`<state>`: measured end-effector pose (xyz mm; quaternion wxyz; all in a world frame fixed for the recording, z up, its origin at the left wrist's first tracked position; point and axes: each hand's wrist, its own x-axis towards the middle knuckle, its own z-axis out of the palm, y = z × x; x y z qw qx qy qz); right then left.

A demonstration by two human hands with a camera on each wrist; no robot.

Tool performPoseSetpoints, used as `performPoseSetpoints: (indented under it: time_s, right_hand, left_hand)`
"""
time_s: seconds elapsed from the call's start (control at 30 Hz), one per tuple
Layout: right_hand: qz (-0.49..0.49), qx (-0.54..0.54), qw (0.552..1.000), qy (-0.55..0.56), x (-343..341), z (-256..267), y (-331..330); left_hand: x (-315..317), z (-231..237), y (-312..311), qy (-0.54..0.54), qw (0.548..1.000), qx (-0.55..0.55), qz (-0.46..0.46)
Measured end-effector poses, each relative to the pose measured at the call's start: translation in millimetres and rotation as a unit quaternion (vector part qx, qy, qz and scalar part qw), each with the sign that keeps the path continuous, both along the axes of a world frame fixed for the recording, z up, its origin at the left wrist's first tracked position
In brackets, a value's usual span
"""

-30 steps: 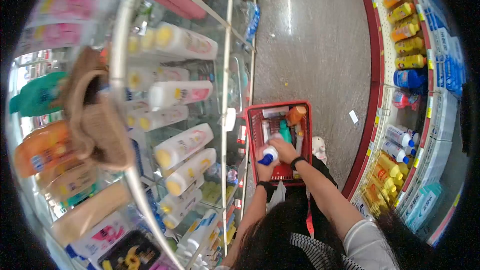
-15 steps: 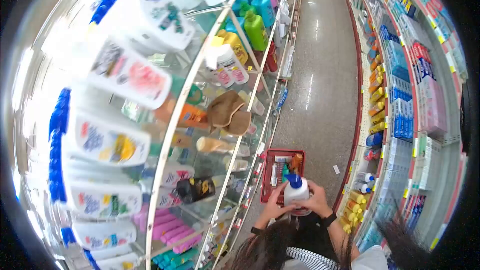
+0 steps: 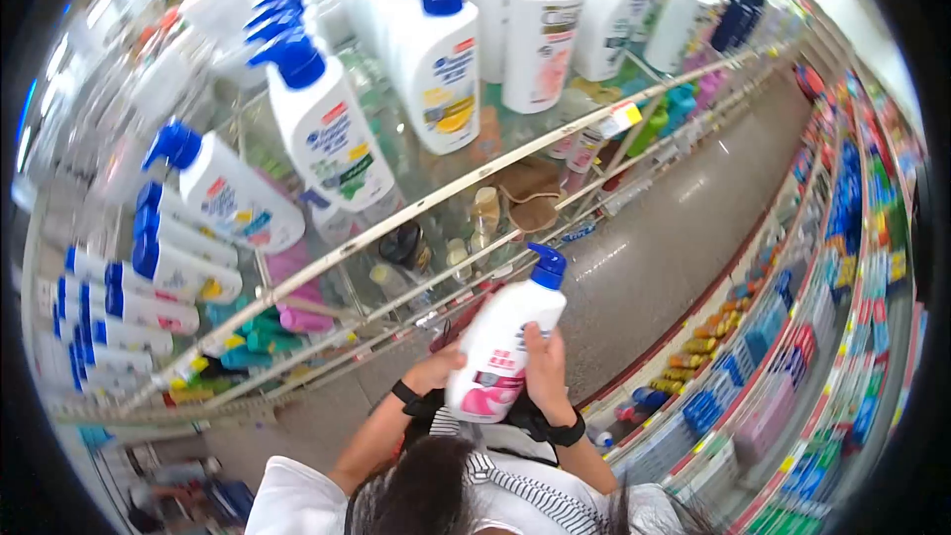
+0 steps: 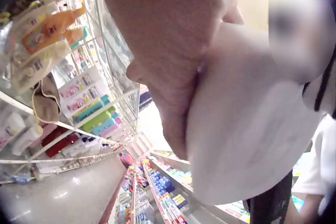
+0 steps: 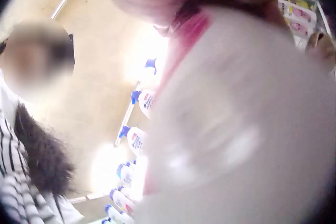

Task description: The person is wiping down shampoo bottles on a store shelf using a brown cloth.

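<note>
While I stand in the aisle beside a shelf (image 3: 426, 201) of similar blue-topped bottles (image 3: 332, 139), I hold a white pump bottle (image 3: 503, 349) before my body, tilted, its blue pump (image 3: 548, 266) uppermost. My left hand (image 3: 434, 369) grips its left side, those fingertips mostly hidden; my right hand (image 3: 545, 372) grips the opposite side, thumb and fingers curved about it. The step in hand appears to be inspection, the pink-marked front facing me. The next move likely calls for steady two-handed support while turning the bottle.
</note>
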<state>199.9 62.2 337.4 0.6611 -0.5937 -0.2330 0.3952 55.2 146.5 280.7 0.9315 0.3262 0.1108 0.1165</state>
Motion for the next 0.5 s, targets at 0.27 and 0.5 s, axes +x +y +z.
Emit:
performPoseSetpoints:
  time_s: [0.27, 0.5]
  right_hand:
    - [0.381, 0.03, 0.907, -0.177, 84.3, -13.1, 36.0]
    - [0.228, 0.059, 0.875, -0.423, 178.0, -122.7, 174.7]
  left_hand:
    - [18.2, 46.2, -68.4, -0.056, 0.967, -0.089, 0.231]
    - [50.3, 65.7, -96.7, -0.165, 0.861, -0.049, 0.479]
